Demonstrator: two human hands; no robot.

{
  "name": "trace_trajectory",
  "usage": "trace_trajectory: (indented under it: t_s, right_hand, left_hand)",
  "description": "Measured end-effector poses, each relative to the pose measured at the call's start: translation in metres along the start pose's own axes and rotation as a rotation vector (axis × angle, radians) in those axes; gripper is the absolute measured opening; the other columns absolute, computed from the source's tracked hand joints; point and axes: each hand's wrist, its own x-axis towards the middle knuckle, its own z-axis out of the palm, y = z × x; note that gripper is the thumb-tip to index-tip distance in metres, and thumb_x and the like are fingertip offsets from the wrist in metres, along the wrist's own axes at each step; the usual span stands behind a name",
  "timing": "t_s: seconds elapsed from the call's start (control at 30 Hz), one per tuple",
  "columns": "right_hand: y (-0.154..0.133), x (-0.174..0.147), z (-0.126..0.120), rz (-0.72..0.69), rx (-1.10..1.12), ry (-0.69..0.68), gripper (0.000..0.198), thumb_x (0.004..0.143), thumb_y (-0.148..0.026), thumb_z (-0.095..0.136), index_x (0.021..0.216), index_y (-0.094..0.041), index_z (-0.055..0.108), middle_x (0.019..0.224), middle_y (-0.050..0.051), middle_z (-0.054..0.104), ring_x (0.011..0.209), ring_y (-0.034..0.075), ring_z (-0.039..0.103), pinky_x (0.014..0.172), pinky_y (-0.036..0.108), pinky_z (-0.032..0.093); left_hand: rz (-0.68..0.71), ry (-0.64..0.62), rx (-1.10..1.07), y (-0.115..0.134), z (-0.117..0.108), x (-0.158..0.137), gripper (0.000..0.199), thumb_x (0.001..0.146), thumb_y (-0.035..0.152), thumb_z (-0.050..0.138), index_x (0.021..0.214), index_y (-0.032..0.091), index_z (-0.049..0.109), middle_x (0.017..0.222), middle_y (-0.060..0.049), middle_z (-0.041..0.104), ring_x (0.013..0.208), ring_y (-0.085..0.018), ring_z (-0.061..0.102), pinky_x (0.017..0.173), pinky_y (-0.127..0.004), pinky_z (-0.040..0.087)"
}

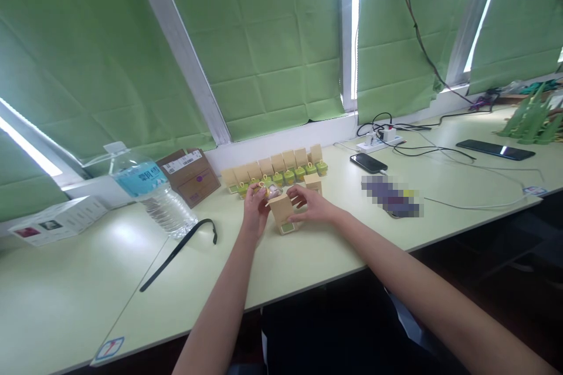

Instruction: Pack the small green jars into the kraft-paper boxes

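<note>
Pinching a small packet (273, 190) beyond the upright box (280, 210), my left hand (255, 208) flanks it; my right hand (313, 206) curls, part-open, opposite.

Bare table (197, 278) lies open between the black strap (176, 250) and left hand (253, 214), while small boxes (277, 165) bar the back.

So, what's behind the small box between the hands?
Behind the small box show a pinkish item at the left hand, another box and green containers; anything directly behind is covered.
</note>
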Motion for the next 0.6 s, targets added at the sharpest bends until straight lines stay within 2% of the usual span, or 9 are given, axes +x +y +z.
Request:
trace_trajectory:
  t_s: [0.17, 0.37, 0.6]
  right_hand:
    - [-0.0052, -0.0009, -0.0002, 0.012, -0.005, -0.002, 0.066, 0.061, -0.041, 0.088, 0.114, -0.024, 0.052, 0.116, 0.007, 0.065, 0.097, 0.020, 0.067, 0.083, 0.038, 0.057]
    - [-0.0060, -0.0016, -0.0008, 0.015, 0.008, -0.023, 0.065, 0.062, -0.042, 0.088, 0.113, -0.025, 0.051, 0.115, 0.007, 0.065, 0.098, 0.021, 0.067, 0.084, 0.039, 0.057]
    - [-0.0020, -0.0001, 0.0009, 0.005, 0.020, -0.025, 0.065, 0.061, -0.042, 0.088, 0.112, -0.025, 0.052, 0.115, 0.006, 0.066, 0.099, 0.021, 0.068, 0.085, 0.040, 0.057]
  left_hand:
    - [0.022, 0.022, 0.027, 0.0028, -0.0013, 0.0004, 0.035, 0.074, 0.037, 0.074, 0.099, 0.026, 0.051, 0.081, 0.004, 0.059, 0.069, -0.011, 0.061, 0.065, -0.023, 0.049]
    - [0.010, 0.067, -0.077, 0.0078, -0.0017, 0.0001, 0.033, 0.074, 0.036, 0.073, 0.096, 0.026, 0.051, 0.083, 0.003, 0.059, 0.070, -0.012, 0.061, 0.064, -0.024, 0.049]
    - [0.001, 0.114, -0.035, 0.0056, -0.0027, 0.0030, 0.032, 0.073, 0.036, 0.074, 0.092, 0.024, 0.052, 0.077, 0.005, 0.055, 0.064, -0.009, 0.058, 0.058, -0.022, 0.047]
